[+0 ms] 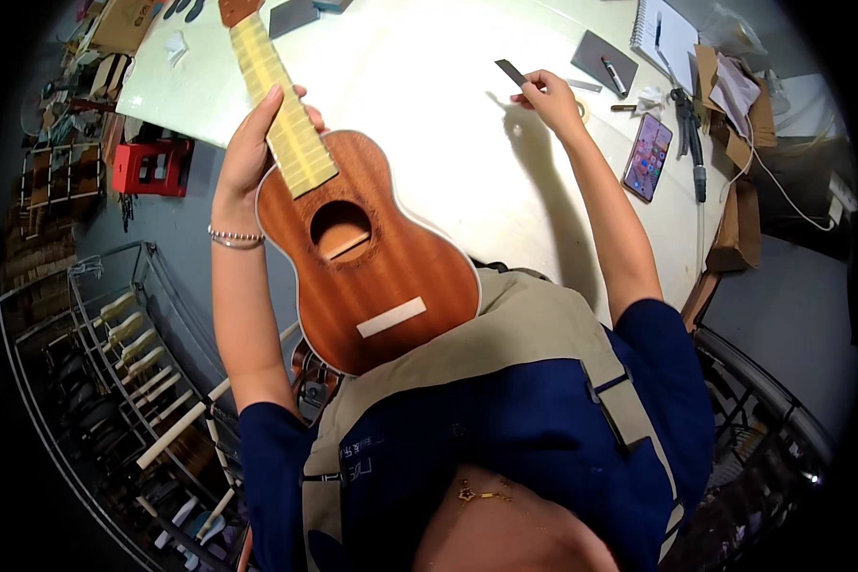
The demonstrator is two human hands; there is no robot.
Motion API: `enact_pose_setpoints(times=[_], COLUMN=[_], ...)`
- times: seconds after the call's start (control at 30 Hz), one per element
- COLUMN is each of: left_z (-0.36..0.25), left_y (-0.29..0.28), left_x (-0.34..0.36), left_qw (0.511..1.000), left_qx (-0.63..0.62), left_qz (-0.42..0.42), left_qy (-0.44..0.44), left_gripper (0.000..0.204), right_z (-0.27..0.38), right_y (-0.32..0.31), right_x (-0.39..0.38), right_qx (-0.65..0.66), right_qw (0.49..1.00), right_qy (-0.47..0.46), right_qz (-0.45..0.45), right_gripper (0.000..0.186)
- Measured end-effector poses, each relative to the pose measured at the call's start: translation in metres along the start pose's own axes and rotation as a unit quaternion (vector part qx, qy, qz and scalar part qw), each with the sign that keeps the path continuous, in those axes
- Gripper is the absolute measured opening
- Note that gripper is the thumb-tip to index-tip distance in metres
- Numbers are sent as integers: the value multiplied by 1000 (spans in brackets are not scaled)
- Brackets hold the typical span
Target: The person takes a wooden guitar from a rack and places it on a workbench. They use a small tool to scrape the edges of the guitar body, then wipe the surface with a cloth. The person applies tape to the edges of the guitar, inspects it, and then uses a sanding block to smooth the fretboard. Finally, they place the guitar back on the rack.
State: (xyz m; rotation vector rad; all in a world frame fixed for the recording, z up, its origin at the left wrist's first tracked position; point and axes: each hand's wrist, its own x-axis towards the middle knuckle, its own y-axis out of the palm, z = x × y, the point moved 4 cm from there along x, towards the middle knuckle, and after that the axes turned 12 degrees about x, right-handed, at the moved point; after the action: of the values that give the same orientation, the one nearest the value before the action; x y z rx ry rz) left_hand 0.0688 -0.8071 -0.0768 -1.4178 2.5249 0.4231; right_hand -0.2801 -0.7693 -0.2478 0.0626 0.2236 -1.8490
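Reddish-brown wood, edged with pale binding, makes up the small unstrung ukulele (405, 262), whose neck the left hand (246, 145) grips, thumb along one side and fingertips curled round the other. Its body lies below and to the right of that hand, the lower end against a khaki cloth apron (548, 315). Yellow, tape-like covering (305, 157) runs over the fretboard, from beside the left thumb down toward the round soundhole (326, 232); a pale rectangular patch (391, 317) sits further below. The right hand (551, 100), well apart over the white tabletop (429, 86), has thumb and fingers pinched on a thin, dark, flat strip (508, 71). The step looks like handling or checking the ukulele with the strip at the ready; bringing the two together would call for a steady neck grip and care near the bare wood.
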Motion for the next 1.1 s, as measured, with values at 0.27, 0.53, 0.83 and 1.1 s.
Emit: enact_pose_setpoints(times=[0.27, 0.53, 0.83, 1.1], left_z=[8, 21, 25, 26], left_y=[16, 10, 13, 12], left_x=[9, 14, 5, -3], left_qw=[997, 993, 993, 993], left_qx=[74, 120, 117, 117], left_qz=[35, 13, 5, -10], left_qy=[4, -3, -7, -4], left_gripper=[37, 45, 33, 32], right_z=[100, 130, 142, 150], right_y=[55, 82, 100, 93], right_x=[-139, -163, -164, -176], right_qx=[244, 38, -191, -164], right_qw=[941, 962, 905, 895], right_qy=[22, -127, -334, -303], right_qz=[235, 237, 178, 284], right_gripper=[25, 18, 12, 18])
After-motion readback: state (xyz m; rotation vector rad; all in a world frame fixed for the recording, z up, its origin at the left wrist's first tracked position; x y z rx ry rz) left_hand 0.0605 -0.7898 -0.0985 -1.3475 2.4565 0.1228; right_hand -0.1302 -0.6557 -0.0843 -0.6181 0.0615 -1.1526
